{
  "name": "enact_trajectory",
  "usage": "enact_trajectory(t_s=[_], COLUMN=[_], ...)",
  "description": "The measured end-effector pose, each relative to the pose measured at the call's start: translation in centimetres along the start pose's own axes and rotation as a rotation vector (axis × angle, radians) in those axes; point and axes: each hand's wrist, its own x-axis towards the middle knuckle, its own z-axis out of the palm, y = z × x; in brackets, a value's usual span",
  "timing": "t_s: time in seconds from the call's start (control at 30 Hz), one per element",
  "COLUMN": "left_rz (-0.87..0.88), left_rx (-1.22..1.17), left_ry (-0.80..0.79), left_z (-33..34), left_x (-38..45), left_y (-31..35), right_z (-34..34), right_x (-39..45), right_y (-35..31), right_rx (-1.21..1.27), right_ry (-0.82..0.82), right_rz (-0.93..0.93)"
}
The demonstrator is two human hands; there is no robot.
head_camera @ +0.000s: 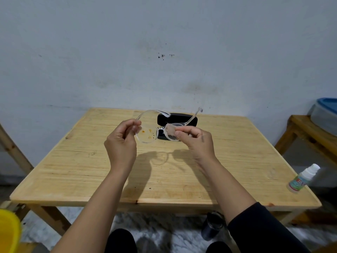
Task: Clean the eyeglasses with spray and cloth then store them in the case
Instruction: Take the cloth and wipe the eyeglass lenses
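Note:
I hold clear-framed eyeglasses (pixel 147 135) above the middle of the wooden table (pixel 73 170), temples unfolded and pointing away from me. My left hand (pixel 121 143) pinches the frame's left edge at the hinge. The left lens carries orange and dark spots. My right hand (pixel 197 143) presses a small pale cloth (pixel 170 132) against the right lens. Behind the glasses lies a black case (pixel 184 119), lid shut. A small white spray bottle (pixel 303 178) stands at the table's right edge.
A second wooden stand (pixel 310 132) at the right carries a blue-lidded tub (pixel 324 114). A yellow bucket (pixel 9 230) sits at lower left. A dark bottle (pixel 212 225) stands on the floor under the table's front edge. A grey wall rises behind the table.

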Motion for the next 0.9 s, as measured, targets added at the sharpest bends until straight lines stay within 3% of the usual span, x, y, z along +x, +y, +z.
enact_trajectory(t_s=[0.1,0.2,0.27,0.4,0.6,0.9], left_rz=[0.040,0.074,0.091,0.113,0.138,0.132], left_rx=[-0.001,-0.018,-0.023,-0.027,-0.050,-0.044], left_ry=[-0.005,-0.011,-0.009,0.000,0.006,0.029], left_z=[0.4,1.1,1.5,1.8,2.0,2.1], left_x=[-0.4,-1.2,-1.5,-1.4,-1.1,-0.5], left_y=[-0.1,-0.2,-0.2,-0.5,-0.6,-0.8], right_z=[0.6,2.1,2.7,2.9,2.8,1.8], right_x=[-0.2,-0.3,-0.3,-0.3,-0.3,0.4], right_y=[0.2,0.8,0.6,-0.1,0.2,-0.7], right_rx=[-0.006,0.193,0.332,0.388,0.206,-0.118], right_ry=[0.176,0.423,0.480,0.463,0.393,0.157], right_rz=[0.029,0.075,0.079,0.062,0.054,-0.048])
